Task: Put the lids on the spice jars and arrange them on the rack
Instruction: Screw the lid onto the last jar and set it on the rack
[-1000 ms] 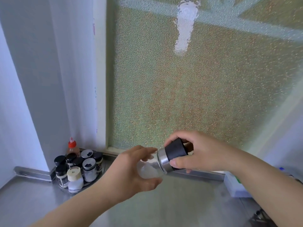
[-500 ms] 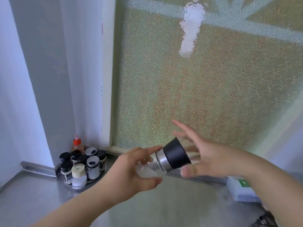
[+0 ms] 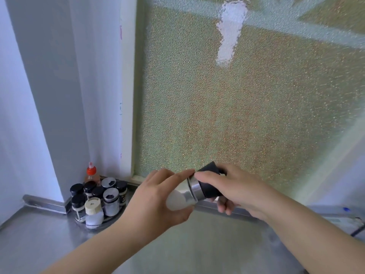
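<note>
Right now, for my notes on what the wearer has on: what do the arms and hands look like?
Both forearms are bare to the frame edge: no sleeves in view. The left hand and right hand show no gloves, rings, watch or bracelet. Nails look short and unpainted.

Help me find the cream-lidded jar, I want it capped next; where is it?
In the head view, the cream-lidded jar stands low left, at the front of the rack, beside black-lidded jars.
</note>
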`<state>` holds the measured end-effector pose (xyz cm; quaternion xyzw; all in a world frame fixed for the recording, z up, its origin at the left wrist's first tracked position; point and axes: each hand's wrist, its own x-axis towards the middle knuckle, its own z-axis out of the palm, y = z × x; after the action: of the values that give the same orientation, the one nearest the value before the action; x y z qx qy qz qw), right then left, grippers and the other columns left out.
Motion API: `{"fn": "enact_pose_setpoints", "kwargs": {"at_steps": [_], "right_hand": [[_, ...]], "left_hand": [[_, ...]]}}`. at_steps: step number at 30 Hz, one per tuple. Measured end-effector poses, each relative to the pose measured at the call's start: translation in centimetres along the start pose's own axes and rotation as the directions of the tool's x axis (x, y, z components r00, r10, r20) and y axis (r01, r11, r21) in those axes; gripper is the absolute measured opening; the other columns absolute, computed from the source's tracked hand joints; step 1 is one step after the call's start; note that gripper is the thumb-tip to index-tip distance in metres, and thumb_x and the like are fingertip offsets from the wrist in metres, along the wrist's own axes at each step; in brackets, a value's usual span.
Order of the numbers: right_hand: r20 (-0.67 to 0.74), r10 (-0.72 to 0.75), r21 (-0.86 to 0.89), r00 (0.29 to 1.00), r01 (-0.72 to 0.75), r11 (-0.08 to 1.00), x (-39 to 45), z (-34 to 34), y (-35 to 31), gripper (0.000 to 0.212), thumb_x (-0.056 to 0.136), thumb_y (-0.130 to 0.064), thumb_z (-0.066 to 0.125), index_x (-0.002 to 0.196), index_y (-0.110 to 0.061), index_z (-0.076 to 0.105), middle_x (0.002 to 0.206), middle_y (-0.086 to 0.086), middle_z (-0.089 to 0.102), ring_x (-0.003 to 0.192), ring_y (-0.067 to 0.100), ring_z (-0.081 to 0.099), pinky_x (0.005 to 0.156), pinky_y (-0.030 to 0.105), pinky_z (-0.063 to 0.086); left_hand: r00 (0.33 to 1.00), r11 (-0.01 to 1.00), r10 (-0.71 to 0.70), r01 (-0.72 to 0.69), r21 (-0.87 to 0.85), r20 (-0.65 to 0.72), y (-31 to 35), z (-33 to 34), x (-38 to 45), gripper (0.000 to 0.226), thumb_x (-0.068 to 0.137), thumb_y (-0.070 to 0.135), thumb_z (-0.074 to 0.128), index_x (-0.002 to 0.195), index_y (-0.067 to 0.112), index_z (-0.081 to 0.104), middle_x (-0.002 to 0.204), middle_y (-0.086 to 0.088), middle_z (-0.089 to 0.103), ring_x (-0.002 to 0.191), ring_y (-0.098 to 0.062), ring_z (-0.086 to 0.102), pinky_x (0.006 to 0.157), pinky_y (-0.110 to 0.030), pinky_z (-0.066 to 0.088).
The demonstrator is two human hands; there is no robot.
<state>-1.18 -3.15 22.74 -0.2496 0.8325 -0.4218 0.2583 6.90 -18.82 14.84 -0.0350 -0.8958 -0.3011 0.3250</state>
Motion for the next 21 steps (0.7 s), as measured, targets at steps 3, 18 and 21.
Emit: {"fn": "enact_pose_setpoints", "kwargs": {"at_steps": [3,18,21], "right_hand": [[0.214,-0.108,0.201,0.971,0.065,0.977,0.2,-1.8,0.6,0.099,0.043,-0.061,0.078,0.129,-0.031,0.04,0.111,0.003,0.067,0.088,0.017,0.071,0.074,0.029,0.056],[-0.027,-0.423,0.481,0.906,0.382,0.789,3.3,0.4,0.8,0.067,0.05,-0.055,0.081,0.103,-0.017,0.066,0.096,-0.004,0.071,0.096,0.009,0.065,0.082,0.018,0.051],[-0.008,-0.449,0.675,0.893,0.336,0.657,3.4,0.3,1.0,0.071,0.054,-0.031,0.086,0.114,-0.002,0.059,0.105,0.01,0.066,0.1,0.02,0.062,0.089,0.028,0.052]], "left_hand": [[0.959,0.786,-0.214,0.282,-0.55,0.186,0.3,-0.6,0.1,0.062,0.057,0.036,0.074,0.116,0.041,0.055,0.1,0.006,0.069,0.095,-0.009,0.064,0.082,-0.018,0.049],[0.9,0.529,-0.363,0.413,-0.741,0.242,1.8,-0.8,2.8,0.04,0.061,0.026,0.072,0.097,0.011,0.061,0.075,0.008,0.068,0.069,0.0,0.062,0.059,-0.01,0.046],[0.908,0.483,-0.326,0.4,-0.779,0.265,2.0,-0.6,2.6,0.034,0.062,0.023,0.07,0.093,0.011,0.061,0.071,0.01,0.066,0.067,-0.001,0.059,0.059,-0.01,0.046]]}}
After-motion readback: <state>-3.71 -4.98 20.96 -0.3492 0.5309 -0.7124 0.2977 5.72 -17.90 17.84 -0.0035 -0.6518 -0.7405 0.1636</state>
